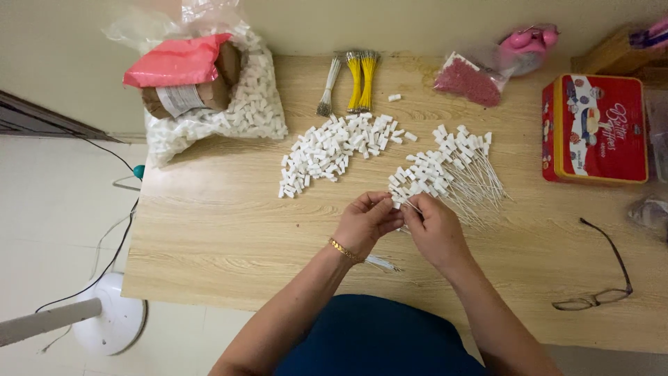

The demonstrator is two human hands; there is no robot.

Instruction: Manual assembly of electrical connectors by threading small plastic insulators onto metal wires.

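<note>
Pale wood-grain table fills the view. At 11 o'clock, a clear plastic bag of white plastic blocks w/ a brown paper roll under pink wrap lying on top. At 3 o'clock, a red rectangular tin; dark-rimmed glasses at 4. Centre: a loose heap of small white connector blocks, and just right of it a pile of white wires w/ blocks fitted. At 12, yellow & white wire bundles; small bag of pink beads at 1. Left hand & right hand meet at centre, fingertips pressed together, pinching one white block on a thin wire between them, just in front of the wired pile. Thumbs partly hide the piece.
</note>
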